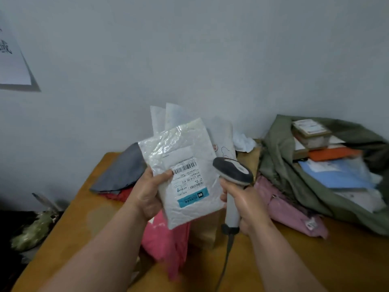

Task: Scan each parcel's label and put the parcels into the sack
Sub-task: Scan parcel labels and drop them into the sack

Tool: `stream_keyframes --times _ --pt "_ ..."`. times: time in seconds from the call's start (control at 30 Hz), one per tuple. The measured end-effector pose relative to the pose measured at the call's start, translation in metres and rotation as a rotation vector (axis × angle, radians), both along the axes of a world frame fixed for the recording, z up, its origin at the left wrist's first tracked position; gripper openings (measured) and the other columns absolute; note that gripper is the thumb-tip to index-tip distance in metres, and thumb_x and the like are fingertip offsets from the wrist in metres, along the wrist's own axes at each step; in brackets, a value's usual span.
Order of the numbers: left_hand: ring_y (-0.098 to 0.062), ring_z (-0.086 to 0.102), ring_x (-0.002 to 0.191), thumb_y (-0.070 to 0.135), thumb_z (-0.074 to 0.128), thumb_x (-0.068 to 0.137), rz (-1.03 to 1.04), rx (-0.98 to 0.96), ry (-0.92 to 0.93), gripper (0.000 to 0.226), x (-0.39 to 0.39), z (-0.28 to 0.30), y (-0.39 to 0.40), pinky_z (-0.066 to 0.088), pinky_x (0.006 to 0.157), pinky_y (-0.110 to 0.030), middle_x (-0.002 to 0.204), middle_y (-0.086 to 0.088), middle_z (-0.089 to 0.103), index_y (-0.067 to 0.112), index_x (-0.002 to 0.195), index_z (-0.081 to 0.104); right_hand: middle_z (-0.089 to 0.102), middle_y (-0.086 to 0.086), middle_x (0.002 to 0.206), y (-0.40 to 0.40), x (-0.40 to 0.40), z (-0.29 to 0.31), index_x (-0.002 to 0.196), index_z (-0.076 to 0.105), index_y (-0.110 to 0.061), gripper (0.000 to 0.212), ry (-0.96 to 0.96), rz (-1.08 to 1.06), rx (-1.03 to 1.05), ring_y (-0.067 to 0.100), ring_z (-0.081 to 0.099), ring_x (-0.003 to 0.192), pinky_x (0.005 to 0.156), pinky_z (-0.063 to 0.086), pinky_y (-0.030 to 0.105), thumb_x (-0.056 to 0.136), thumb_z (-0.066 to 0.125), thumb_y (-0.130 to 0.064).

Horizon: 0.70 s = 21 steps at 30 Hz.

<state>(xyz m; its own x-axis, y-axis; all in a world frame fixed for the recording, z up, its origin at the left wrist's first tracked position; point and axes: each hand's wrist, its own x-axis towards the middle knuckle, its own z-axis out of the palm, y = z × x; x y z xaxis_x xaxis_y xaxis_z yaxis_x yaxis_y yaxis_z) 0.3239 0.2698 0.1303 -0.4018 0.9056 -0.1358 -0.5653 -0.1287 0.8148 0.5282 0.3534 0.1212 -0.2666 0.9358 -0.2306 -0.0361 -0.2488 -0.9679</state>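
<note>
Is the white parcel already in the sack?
No, the left hand holds the white parcel up beside the scanner, with the sack off to the right.

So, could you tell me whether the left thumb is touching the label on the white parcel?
Touching. The head view shows the left hand gripping the white parcel, its thumb tip pressed on the label at the barcode's left end.

White plastic parcel [185,175], held tilted above the table, its barcode label [189,179] facing the camera. Grey-and-white handheld scanner [232,182], upright just beside it. Olive-green sack [294,182] lying open at right, holding parcels.
</note>
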Motion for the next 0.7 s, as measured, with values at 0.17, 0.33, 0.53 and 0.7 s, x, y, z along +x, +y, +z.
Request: stream_keyframes --times 0.17,0.33,0.53,0.7 --pt "-0.04 0.068 0.107 0.001 0.068 0.076 -0.05 -0.062 0.007 0.059 0.046 -0.008 0.034 0.059 0.082 -0.055 0.12 -0.02 0.07 0.01 0.132 0.053 0.074 -0.003 0.077 0.014 0.049 -0.014 0.096 0.073 -0.017 0.022 -0.03 -0.075 0.007 0.02 0.07 0.085 0.074 0.056 0.037 0.08 0.084 -0.028" --pt "-0.03 0.074 0.085 0.014 0.067 0.093 0.089 -0.276 0.275 0.024 0.064 -0.037 0.061 0.059 0.061 -0.039 0.099 -0.009 0.076 0.014 0.117 0.063 0.075 -0.005 0.089 0.026 0.058 -0.026 0.102 0.07 -0.026 0.024 -0.031 -0.064 -0.013 0.019 0.067 0.094 0.086 0.055 0.041 0.082 0.082 -0.024" --pt "-0.025 0.067 0.082 0.026 0.063 0.097 0.222 -0.521 0.413 0.009 0.057 -0.071 0.077 0.052 0.064 -0.035 0.091 -0.005 0.07 0.019 0.103 0.063 0.072 -0.002 0.109 0.036 0.049 -0.052 0.118 0.069 -0.024 0.037 -0.146 0.025 -0.099 0.021 0.063 0.106 0.101 0.051 0.047 0.083 0.082 -0.027" --pt "-0.018 0.069 0.074 0.023 0.063 0.097 0.225 -0.449 0.421 0.002 0.047 -0.066 0.095 0.051 0.047 -0.027 0.087 -0.001 0.071 0.022 0.099 0.063 0.068 -0.008 0.104 0.047 0.043 -0.063 0.114 0.065 -0.026 0.031 -0.144 -0.003 -0.107 0.006 0.057 0.093 0.086 0.044 0.034 0.086 0.079 -0.026"
